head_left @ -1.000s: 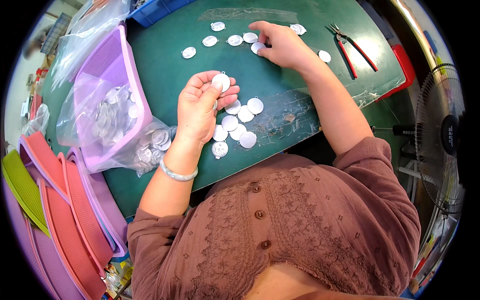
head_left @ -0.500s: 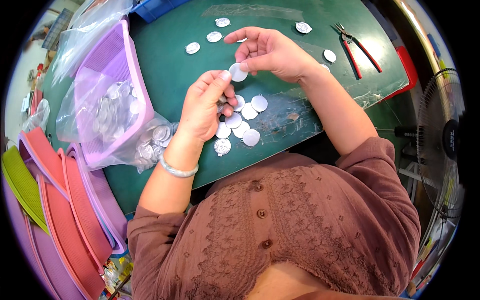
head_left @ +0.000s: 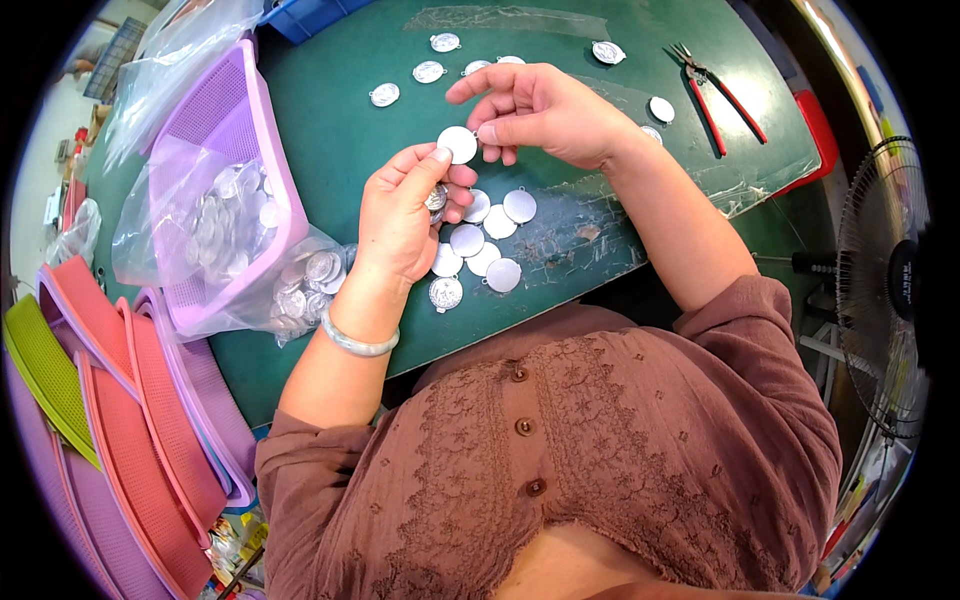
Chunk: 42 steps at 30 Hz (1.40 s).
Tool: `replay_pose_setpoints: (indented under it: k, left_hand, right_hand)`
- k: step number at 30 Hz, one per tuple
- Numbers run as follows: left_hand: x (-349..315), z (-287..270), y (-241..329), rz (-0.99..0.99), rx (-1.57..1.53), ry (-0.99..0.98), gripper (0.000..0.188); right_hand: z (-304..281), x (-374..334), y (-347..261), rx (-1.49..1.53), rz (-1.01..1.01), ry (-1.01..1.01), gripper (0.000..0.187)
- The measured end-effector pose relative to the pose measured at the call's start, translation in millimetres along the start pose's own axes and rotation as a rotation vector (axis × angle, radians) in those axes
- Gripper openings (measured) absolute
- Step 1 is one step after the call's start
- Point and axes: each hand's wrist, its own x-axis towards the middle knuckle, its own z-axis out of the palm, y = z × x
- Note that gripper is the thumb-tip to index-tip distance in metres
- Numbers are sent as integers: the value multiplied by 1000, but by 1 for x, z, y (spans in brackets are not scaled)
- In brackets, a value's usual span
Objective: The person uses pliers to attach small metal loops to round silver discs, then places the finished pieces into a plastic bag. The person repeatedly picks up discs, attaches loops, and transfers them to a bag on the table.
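My left hand (head_left: 405, 205) pinches a round, blank-faced silver medallion (head_left: 458, 145) between thumb and index finger. More medallions (head_left: 437, 198) are tucked in its curled fingers, partly hidden. My right hand (head_left: 545, 115) is at the right edge of the pinched medallion, its fingers loosely bent and thumb apart from the index finger; whether the thumb touches the rim is hard to tell. Below the hands lies a loose cluster of medallions (head_left: 466, 240), mostly plain side up. One patterned medallion (head_left: 445, 293) sits at the cluster's near end.
Several patterned medallions (head_left: 429, 72) lie farther back on the green table (head_left: 330, 130). Red-handled pliers (head_left: 712, 100) rest at the right. On the left, a purple basket (head_left: 270, 140) holds bagged medallions (head_left: 225, 225). Stacked baskets (head_left: 150, 420) stand lower left, a fan (head_left: 885, 285) right.
The pinched medallion has shifted left with my left hand, away from my right fingers, and its flat face shows more. My right hand has stayed almost in place.
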Motion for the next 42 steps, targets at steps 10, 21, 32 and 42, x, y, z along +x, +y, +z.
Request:
replay_pose_setpoints:
  k: [10,21,32,42]
  left_hand:
    - [2,0,0,24,-82,-39,14]
    - [1,4,-4,202,32,20,25]
    - [1,1,-3,91,111,-9,19]
    - [1,-1,0,49,44,-56,18]
  right_hand:
    - [1,3,9,-272,-249,58,39]
    - [3,0,-2,27,-89,6,44]
    - [-55,-2,-4,-771,85,130,18]
    - [-58,20,5,-1161,-85,408,34]
